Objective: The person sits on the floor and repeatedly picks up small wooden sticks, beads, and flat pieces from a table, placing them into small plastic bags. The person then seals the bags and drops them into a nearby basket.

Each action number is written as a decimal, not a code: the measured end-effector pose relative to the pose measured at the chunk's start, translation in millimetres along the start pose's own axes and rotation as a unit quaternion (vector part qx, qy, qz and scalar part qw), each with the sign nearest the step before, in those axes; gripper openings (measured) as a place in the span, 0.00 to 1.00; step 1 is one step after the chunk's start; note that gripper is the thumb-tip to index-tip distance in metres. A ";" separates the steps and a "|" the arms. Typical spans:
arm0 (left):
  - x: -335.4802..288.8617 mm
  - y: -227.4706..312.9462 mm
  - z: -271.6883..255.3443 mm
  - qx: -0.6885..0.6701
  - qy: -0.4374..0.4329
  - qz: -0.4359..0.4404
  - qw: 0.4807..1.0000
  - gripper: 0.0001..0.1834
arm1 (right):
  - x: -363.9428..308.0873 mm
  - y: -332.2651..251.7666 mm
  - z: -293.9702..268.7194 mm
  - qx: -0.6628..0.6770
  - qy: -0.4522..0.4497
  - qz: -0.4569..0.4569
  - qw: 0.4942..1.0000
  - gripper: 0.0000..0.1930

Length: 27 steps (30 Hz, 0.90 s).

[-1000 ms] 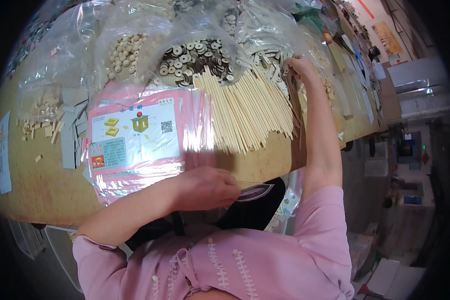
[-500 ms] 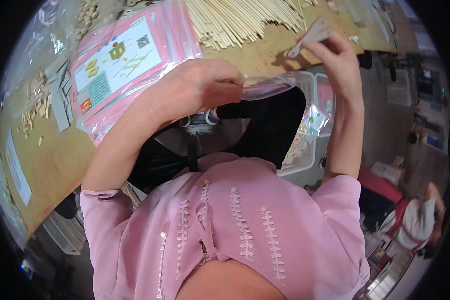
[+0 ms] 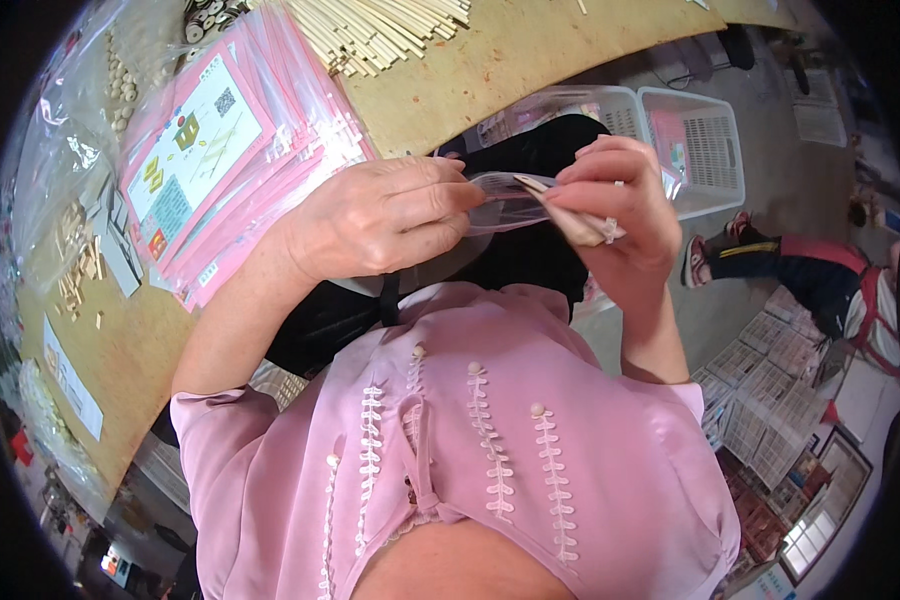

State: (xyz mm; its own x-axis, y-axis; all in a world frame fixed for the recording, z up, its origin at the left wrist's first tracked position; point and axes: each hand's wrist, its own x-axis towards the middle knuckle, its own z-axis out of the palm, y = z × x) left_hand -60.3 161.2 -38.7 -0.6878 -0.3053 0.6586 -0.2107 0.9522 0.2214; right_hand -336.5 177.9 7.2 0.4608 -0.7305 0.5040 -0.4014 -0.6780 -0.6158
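My left hand is closed in a pinch on the edge of a clear plastic bag, whose mouth gapes toward the right. In my right hand is a small bundle of thin, pale wooden pieces; their exact shape is partly covered by my fingers. The tips of the pieces are at the bag's opening, and I cannot tell how far inside they reach. Both hands are above my lap. Beside my left forearm lies a stack of pink bagged sheets with printed fronts.
Pale wooden sticks lie at the table's far side. Wooden beads, small wood blocks and grey strips are at the left. White plastic baskets stand beyond my right hand. A person is at the far right.
My right hand has come down and left from above the table, bringing the wooden pieces to the bag's mouth. The bag now gapes wider. The view has shifted right.
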 end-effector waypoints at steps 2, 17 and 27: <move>-1.4 0.2 2.6 -0.009 0.001 -0.002 1.000 0.06 | -6.7 -2.0 2.9 -0.023 -0.029 0.002 0.999 0.14; 0.3 6.0 12.9 -0.033 0.021 -0.025 0.999 0.10 | -31.3 14.1 15.2 -0.070 -0.016 0.086 0.994 0.17; -3.4 -0.3 9.4 -0.043 0.001 -0.022 0.999 0.10 | -51.5 6.2 1.5 -0.099 -0.173 0.095 0.975 0.14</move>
State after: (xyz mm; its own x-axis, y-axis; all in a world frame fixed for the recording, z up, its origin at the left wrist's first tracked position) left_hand -64.4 162.1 -47.7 -0.6779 -0.3461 0.6486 -0.1791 0.9334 0.3110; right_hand -361.6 211.4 -23.5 0.5881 -0.7972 0.1365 -0.6352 -0.5597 -0.5322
